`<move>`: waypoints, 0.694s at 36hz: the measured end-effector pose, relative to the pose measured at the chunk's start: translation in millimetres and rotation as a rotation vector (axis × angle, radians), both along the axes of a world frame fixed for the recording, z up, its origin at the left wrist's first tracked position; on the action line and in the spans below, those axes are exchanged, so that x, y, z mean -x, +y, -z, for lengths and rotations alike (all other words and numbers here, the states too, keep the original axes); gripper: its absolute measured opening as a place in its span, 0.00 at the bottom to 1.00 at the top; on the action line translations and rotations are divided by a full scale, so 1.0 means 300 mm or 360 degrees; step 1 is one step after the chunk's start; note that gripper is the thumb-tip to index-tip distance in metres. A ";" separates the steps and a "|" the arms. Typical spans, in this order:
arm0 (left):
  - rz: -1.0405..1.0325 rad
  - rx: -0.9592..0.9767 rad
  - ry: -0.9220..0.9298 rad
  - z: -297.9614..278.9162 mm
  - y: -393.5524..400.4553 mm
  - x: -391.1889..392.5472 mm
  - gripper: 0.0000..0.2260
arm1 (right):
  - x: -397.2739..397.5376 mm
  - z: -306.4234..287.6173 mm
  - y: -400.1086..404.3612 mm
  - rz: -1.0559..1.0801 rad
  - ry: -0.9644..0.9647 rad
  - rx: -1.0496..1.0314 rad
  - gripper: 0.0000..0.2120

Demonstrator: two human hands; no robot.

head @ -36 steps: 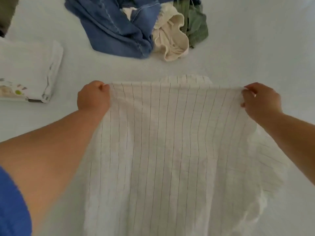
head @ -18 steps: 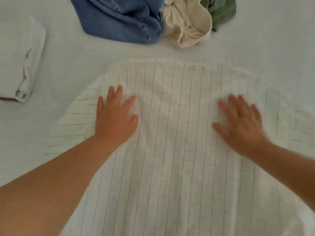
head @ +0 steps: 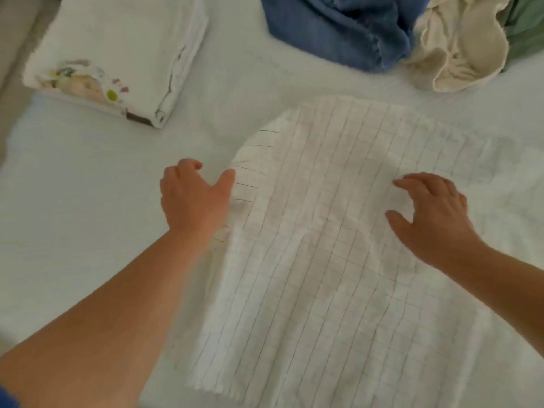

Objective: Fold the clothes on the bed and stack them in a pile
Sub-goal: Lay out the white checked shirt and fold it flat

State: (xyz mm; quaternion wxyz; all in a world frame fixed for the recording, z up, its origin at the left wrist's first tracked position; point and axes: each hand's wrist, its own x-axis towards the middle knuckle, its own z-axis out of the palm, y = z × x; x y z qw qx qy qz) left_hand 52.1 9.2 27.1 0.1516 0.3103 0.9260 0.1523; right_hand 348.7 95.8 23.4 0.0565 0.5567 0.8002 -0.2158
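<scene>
Since half a second ago the left hand (head: pixel 195 198) has slid off the white pinstriped cotton shirt (head: pixel 332 231) to its 9 o'clock edge, fingers loosely curled and holding nothing, thumb just touching the sleeve fold. The right hand (head: pixel 432 214) has stayed on the cloth at 3 o'clock, fingers bent and spread, fingertips resting on the fabric without gripping it. The shirt lies flat across the pale blue bed sheet (head: pixel 88 201), below the heap of unfolded clothes: a blue denim garment (head: pixel 338 28) at 12, a cream garment (head: pixel 459 45) and a green one (head: pixel 527 28) towards 1. The folded white stack with a printed edge (head: pixel 117 57) waits at 10 o'clock.

To fold well, I judge the left hand should pinch the sleeve edge and bring it inward along a straight stripe (the lines make a handy guide), while the right pins the middle.
</scene>
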 end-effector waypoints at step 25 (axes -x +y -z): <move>0.0374 0.0489 -0.2050 0.034 -0.102 0.280 0.14 | 0.745 0.009 0.314 -0.0196 -0.0412 0.0511 0.35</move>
